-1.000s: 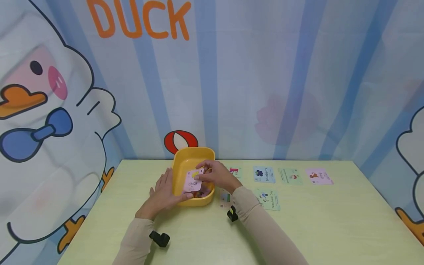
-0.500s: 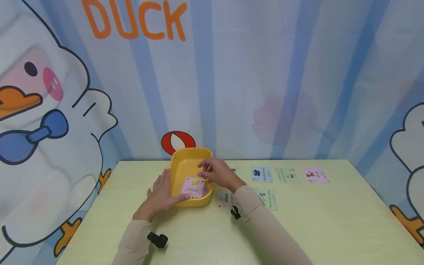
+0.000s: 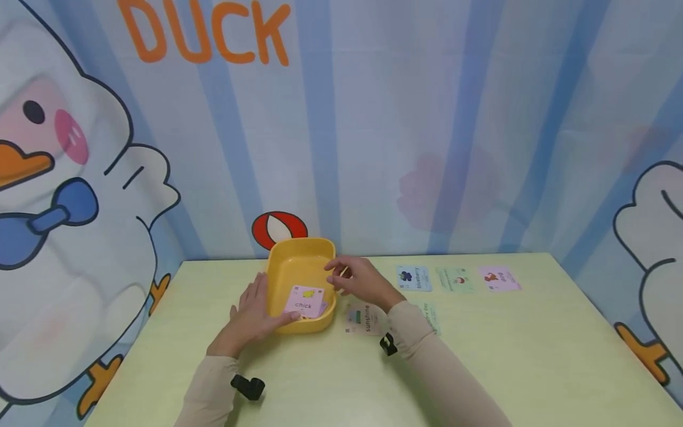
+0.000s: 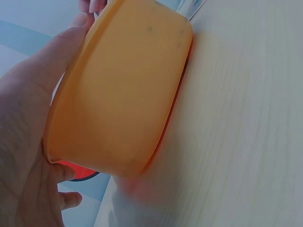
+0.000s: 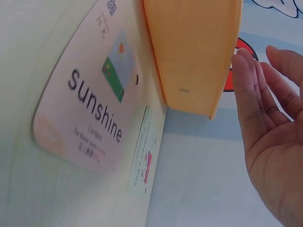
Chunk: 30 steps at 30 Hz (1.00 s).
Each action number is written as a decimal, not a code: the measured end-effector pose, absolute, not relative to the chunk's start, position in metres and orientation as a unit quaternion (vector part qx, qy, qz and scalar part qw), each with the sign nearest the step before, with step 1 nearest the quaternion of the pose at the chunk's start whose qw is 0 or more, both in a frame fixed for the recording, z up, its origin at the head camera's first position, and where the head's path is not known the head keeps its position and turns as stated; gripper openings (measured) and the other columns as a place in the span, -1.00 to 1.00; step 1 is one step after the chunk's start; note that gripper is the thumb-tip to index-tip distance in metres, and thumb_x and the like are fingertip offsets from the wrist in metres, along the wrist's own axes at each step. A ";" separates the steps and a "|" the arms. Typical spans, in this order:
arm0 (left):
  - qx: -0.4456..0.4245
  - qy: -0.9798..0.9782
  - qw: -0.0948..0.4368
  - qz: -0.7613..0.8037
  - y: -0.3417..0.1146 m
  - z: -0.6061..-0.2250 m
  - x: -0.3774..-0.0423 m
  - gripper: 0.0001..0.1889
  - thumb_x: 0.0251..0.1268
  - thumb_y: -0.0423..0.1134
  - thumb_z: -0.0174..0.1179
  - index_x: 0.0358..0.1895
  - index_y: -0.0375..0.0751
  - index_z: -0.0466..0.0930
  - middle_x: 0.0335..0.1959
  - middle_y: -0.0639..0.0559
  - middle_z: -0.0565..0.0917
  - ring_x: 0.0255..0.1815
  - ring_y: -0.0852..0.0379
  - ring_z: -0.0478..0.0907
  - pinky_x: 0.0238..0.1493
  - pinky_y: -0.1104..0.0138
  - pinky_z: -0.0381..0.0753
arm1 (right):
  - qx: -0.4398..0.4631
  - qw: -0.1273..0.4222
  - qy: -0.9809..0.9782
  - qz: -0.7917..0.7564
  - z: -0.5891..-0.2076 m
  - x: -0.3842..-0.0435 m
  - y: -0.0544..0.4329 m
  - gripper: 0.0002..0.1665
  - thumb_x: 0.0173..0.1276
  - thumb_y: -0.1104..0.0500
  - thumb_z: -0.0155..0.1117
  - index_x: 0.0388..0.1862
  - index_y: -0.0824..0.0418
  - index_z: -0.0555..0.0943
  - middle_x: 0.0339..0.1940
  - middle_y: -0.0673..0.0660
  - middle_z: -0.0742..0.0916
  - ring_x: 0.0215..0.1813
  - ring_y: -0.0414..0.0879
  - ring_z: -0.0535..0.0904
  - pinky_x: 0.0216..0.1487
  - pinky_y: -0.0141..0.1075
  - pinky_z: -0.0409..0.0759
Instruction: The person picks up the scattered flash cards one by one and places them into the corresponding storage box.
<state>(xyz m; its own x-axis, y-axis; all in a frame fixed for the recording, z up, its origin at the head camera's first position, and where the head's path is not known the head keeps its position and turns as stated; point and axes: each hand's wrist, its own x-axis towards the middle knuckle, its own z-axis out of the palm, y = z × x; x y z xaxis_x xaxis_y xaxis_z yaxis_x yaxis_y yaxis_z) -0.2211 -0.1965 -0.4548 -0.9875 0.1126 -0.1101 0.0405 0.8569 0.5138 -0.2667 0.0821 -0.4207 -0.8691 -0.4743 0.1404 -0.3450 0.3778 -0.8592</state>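
Observation:
My left hand (image 3: 252, 314) holds the near left corner of a yellow plastic bin (image 3: 278, 279). Its thumb lies along the front rim and its fingers lie by the left side; the left wrist view shows the bin's wall (image 4: 128, 90) inside that span. A pink "chick" card (image 3: 305, 301) lies face up at the near end of the bin, on top of other cards that are mostly hidden. Over the right rim, my right hand (image 3: 365, 281) is loosely bent with nothing in it. In the right wrist view those fingers (image 5: 246, 80) are beside the bin's edge.
On the table (image 3: 309, 379), right of the bin, lie a "sunshine" card (image 5: 94, 104) and a partly covered green card (image 3: 430, 314). Behind them are a "blueberry" card (image 3: 414, 278), another green card (image 3: 455, 280) and a pink "dog" card (image 3: 499, 279). A printed curtain (image 3: 368, 148) hangs behind.
My right hand has let go of the "chick" card, which now lies in the bin, and has drawn back to the right rim. My left hand stays at the bin. The head view has shifted slightly.

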 end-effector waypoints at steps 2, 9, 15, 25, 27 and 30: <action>0.039 0.961 0.068 0.265 -0.197 -0.454 -0.221 0.37 0.06 0.54 0.21 0.65 -0.17 -0.45 0.69 -0.19 -0.30 0.66 -0.31 -0.31 0.41 -0.51 -0.26 | -0.244 0.070 0.824 -0.507 -0.421 -0.267 0.087 -0.72 0.48 0.11 0.32 0.12 0.11 0.65 -0.17 0.09 0.69 -0.19 -0.02 0.69 -0.16 -0.09 0.78; 0.033 0.960 0.069 0.269 -0.197 -0.453 -0.220 0.40 0.00 0.58 0.21 0.66 -0.13 -0.44 0.69 -0.19 -0.30 0.65 -0.33 -0.29 0.40 -0.52 -0.25 | -0.231 0.094 0.819 -0.517 -0.421 -0.265 0.101 -0.59 0.48 0.06 0.32 0.20 0.21 0.61 -0.09 0.29 0.71 -0.12 0.23 0.72 -0.13 -0.03 0.77; 0.035 0.961 0.067 0.267 -0.196 -0.454 -0.222 0.42 -0.02 0.60 0.21 0.66 -0.14 -0.43 0.69 -0.19 -0.29 0.65 -0.33 -0.29 0.41 -0.52 -0.24 | -0.225 0.114 0.823 -0.508 -0.423 -0.264 0.113 -0.57 0.48 0.04 0.31 0.23 0.20 0.59 -0.04 0.38 0.71 -0.10 0.15 0.74 -0.16 -0.18 0.78; 0.043 0.958 0.064 0.276 -0.197 -0.454 -0.222 0.43 -0.02 0.59 0.21 0.65 -0.17 -0.44 0.69 -0.21 -0.29 0.65 -0.34 -0.29 0.40 -0.52 -0.24 | -0.223 0.129 0.821 -0.509 -0.422 -0.261 0.128 -0.57 0.47 -0.02 0.32 0.24 0.07 0.60 0.00 0.38 0.69 -0.06 0.18 0.75 -0.12 -0.06 0.77; 0.042 0.958 0.064 0.276 -0.197 -0.454 -0.221 0.43 -0.02 0.59 0.21 0.65 -0.17 -0.44 0.69 -0.22 -0.28 0.65 -0.34 -0.29 0.40 -0.53 -0.24 | -0.226 0.131 0.819 -0.510 -0.423 -0.261 0.131 -0.56 0.47 -0.03 0.32 0.25 0.08 0.60 0.00 0.38 0.69 -0.04 0.20 0.74 -0.14 -0.08 0.78; 0.040 0.958 0.065 0.275 -0.196 -0.454 -0.221 0.42 0.00 0.57 0.22 0.65 -0.18 -0.43 0.69 -0.22 -0.28 0.65 -0.35 -0.28 0.40 -0.53 -0.24 | -0.228 0.133 0.818 -0.511 -0.423 -0.260 0.133 -0.55 0.46 -0.03 0.33 0.25 0.08 0.60 0.00 0.39 0.68 -0.02 0.24 0.74 -0.15 -0.10 0.78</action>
